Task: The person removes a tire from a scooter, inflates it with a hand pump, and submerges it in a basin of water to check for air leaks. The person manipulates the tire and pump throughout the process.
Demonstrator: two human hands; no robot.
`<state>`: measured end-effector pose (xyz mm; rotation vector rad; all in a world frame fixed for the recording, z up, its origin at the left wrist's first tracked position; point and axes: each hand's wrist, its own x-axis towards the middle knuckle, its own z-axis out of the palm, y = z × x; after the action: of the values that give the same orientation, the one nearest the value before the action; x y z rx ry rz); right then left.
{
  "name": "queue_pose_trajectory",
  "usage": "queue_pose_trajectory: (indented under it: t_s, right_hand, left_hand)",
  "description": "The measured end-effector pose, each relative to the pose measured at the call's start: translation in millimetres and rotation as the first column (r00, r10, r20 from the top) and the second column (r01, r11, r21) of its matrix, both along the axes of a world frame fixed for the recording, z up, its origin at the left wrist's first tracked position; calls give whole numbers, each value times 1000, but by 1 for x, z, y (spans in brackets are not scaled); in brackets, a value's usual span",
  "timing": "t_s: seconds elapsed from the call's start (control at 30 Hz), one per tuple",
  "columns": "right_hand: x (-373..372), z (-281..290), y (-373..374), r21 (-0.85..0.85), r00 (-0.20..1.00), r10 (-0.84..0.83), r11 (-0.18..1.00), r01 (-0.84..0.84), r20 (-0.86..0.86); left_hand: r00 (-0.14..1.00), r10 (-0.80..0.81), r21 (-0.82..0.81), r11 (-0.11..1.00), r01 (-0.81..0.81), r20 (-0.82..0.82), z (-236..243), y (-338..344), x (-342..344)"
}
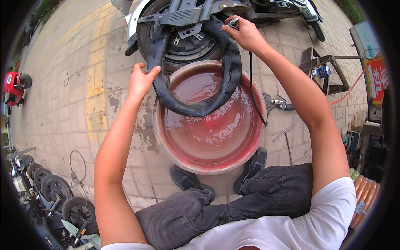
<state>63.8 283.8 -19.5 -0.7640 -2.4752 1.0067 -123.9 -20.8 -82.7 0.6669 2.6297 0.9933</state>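
A black, inflated inner tube point(231, 68) hangs from the rear of a scooter point(183, 18), its lower curve over a round basin of water point(209, 170) with a red inside. At the tube's left side, my left hand point(141, 82) has its thumb and fingers apart, the thumb tip at the rubber. My right hand point(246, 35) is closed at the tube's upper right, pinching a small metal air chuck point(234, 23). A black hose point(251, 79) comes down from below that hand beside the basin. The top of the tube is hidden behind the scooter's frame.
Right of the basin lie an inflator gun with a gauge point(277, 101) and a T-shaped metal tool point(286, 135). Farther right stands a metal frame point(329, 68) with a can in it. Several wheels point(54, 189) line the lower left; my shoes point(189, 179) flank the basin.
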Motion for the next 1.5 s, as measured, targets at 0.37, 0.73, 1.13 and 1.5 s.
queue_pose_trajectory:
  t_s: [0.37, 0.73, 1.13, 1.5]
  right_hand:
    - [-38, 42, -72, -787, 994, 109, 615, -44, 29]
    - [-71, -26, -84, -885, 944, -180, 431, -177, -277]
    - [-83, -40, -91, -876, 915, -175, 396, -273, -364]
    - [-86, -28, -102, -724, 953, -102, 675, -144, -285]
  left_hand:
    - [930, -23, 74, 996, 54, -367, 8, 113, -15]
    - [756, 10, 199, 967, 160, -655, -40, 111, -16]
    - [732, -51, 214, 941, 264, -680, -35, 120, -23]
    - [730, -158, 230, 887, 401, -665, -21, 111, -24]
